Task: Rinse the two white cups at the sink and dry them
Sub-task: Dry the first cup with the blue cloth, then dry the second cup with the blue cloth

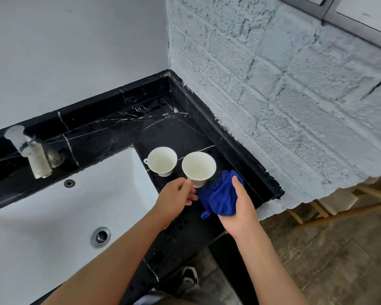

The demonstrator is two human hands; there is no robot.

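Left hand (pixel 176 194) pinches the handle of the nearer white cup (pixel 198 167), frame centre, seemingly lifted off the desk (pixel 123 130); right hand (pixel 240 203) clutches bunched blue cloth (pixel 218 194) — push it inside and twist; second cup (pixel 162 160) stands just left.

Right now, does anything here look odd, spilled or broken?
Only the faucet: its spout is wrapped in pale cloth or tape. Both cups look whole, and no spill shows on the counter.

Cup (pixel 198 167) in left hand (pixel 176 195), cloth (pixel 220 194) in right hand (pixel 240 208)
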